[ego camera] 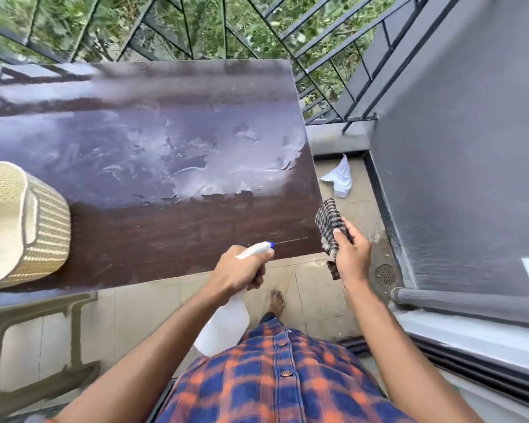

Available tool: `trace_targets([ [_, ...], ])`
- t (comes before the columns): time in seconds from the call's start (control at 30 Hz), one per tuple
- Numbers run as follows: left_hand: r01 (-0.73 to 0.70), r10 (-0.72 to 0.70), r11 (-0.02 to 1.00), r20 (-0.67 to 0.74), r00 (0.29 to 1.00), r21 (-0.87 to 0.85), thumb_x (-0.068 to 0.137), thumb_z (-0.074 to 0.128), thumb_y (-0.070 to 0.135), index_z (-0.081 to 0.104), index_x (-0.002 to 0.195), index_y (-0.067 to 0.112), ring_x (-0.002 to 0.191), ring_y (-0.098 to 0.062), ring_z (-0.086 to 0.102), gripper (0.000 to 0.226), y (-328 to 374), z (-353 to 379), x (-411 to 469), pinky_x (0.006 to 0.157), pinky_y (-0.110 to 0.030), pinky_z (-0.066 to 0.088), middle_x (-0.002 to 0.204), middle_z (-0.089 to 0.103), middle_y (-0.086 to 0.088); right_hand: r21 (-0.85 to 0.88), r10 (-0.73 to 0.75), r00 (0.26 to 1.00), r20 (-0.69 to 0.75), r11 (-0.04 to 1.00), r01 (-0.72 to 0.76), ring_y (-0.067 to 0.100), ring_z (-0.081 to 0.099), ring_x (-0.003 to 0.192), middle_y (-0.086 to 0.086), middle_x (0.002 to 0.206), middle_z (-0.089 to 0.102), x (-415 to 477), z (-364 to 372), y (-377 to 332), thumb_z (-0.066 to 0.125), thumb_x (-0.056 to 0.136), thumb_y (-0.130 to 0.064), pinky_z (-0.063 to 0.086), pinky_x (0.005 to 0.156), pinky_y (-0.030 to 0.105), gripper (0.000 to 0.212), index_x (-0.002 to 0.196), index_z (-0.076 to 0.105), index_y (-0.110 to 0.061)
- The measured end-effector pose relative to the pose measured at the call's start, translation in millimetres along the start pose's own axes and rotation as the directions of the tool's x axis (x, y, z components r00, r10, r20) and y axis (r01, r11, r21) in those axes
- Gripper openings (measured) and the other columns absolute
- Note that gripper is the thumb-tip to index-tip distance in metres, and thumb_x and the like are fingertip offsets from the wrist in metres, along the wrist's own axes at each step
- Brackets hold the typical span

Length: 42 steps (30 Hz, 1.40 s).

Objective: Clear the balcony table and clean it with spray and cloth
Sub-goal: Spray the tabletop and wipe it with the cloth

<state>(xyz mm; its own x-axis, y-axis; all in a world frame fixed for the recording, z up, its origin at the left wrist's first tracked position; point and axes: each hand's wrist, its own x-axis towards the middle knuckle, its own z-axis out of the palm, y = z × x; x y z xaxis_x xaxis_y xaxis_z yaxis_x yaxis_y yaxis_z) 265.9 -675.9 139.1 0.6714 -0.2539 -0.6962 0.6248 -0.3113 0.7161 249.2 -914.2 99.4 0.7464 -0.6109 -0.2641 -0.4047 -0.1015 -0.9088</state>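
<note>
Beside near right corner of counter (165, 239), right hand (353, 254) pinches checked cloth (327, 221) in fingers, cloth hanging down. Wet patch (196, 154) lies forward-left of it, long axis across counter. Left hand (239, 270) fingers clenched round spray bottle (226, 320), nozzle pointing right.

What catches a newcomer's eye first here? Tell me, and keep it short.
The big wet smear shining across the far half of the dark table stands out first. At the near edge, the left hand grips a white spray bottle aimed at the table, and the right hand holds a checked cloth off the right corner. A cream basket sits at the table's left end.
</note>
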Motion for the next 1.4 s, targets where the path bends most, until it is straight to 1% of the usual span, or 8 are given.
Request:
trace_targets([
  [0.17,-0.001,0.002,1.0,-0.048,0.999,0.017,0.083,0.063,0.044,0.058,0.057,0.011,0.051,-0.023,0.055,0.042,9,19,11,0.052,-0.028,0.039,0.055,0.059,-0.007,-0.011,0.0,0.999,-0.045,1.0,0.0,-0.012,0.064,0.091,-0.018,0.102,0.07,10,-22,15,0.06,0.095,-0.007,0.048,0.079,0.009,0.033,0.126,0.067,-0.016],
  [0.43,0.019,-0.015,1.0,-0.171,0.985,0.021,0.096,0.063,0.035,0.069,0.077,0.008,0.06,-0.017,0.058,0.033,0,7,18,0.056,-0.027,0.043,0.068,0.069,-0.004,-0.338,-0.132,0.99,0.043,0.931,0.138,-0.001,0.059,0.105,-0.008,0.126,0.068,42,-10,26,0.056,0.094,-0.015,0.039,0.087,0.002,0.037,0.129,0.066,-0.022],
  [0.6,0.05,-0.048,0.999,-0.325,0.944,-0.003,0.097,0.061,0.037,0.062,0.067,0.011,0.058,-0.011,0.06,0.04,-18,-7,8,0.053,-0.023,0.045,0.065,0.068,-0.002,-0.514,-0.246,0.923,0.296,0.773,0.371,0.025,0.05,0.126,0.003,0.142,0.05,55,25,44,0.062,0.092,-0.015,0.044,0.107,0.039,0.035,0.127,0.064,-0.017],
  [0.83,0.042,-0.107,0.986,-0.427,0.898,-0.159,0.101,0.058,0.028,0.061,0.074,0.007,0.058,-0.009,0.056,0.034,-38,-24,-15,0.052,-0.019,0.045,0.069,0.065,-0.005,-0.624,-0.271,0.926,0.263,0.684,0.378,0.033,0.036,0.141,0.014,0.162,0.025,62,47,57,0.061,0.093,-0.041,0.04,0.108,0.043,0.033,0.117,0.05,-0.021],
  [1.03,0.02,-0.149,0.969,-0.518,0.842,-0.247,0.1,0.056,0.025,0.059,0.069,0.006,0.063,-0.015,0.057,0.036,-45,-35,-29,0.055,-0.021,0.046,0.071,0.064,-0.008,-0.763,-0.225,0.945,0.239,0.558,0.326,0.039,0.015,0.151,0.02,0.165,0.013,44,86,52,0.045,0.099,-0.047,0.017,0.121,0.052,0.058,0.15,0.032,-0.022],
  [1.17,-0.002,-0.169,0.955,-0.549,0.819,-0.297,0.099,0.056,0.025,0.057,0.072,0.008,0.066,-0.018,0.059,0.032,-44,-44,-31,0.054,-0.02,0.046,0.072,0.065,-0.008,-0.672,-0.273,0.8,0.535,0.437,0.598,0.033,0.01,0.153,0.013,0.167,0.01,-5,112,58,0.036,0.102,-0.048,0.01,0.124,0.049,0.064,0.159,0.019,-0.024],
  [1.3,-0.023,-0.155,0.955,-0.568,0.808,-0.294,0.1,0.055,0.033,0.058,0.066,0.012,0.064,-0.017,0.063,0.039,-42,-54,-29,0.053,-0.023,0.045,0.07,0.069,-0.008,-0.438,-0.262,0.481,0.837,0.208,0.875,0.027,0.01,0.154,0.005,0.168,0.01,-32,100,76,0.032,0.103,-0.043,0.014,0.123,0.048,0.059,0.159,0.019,-0.03],
  [1.4,-0.048,-0.14,0.95,-0.558,0.818,-0.309,0.098,0.056,0.038,0.058,0.066,0.014,0.063,-0.018,0.063,0.04,-38,-61,-27,0.053,-0.027,0.045,0.07,0.07,-0.01,-0.526,-0.233,0.561,0.794,0.196,0.827,0.025,0.01,0.154,0.0,0.168,0.004,17,50,79,0.024,0.104,-0.047,0.012,0.123,0.05,0.058,0.159,0.009,-0.037],
])
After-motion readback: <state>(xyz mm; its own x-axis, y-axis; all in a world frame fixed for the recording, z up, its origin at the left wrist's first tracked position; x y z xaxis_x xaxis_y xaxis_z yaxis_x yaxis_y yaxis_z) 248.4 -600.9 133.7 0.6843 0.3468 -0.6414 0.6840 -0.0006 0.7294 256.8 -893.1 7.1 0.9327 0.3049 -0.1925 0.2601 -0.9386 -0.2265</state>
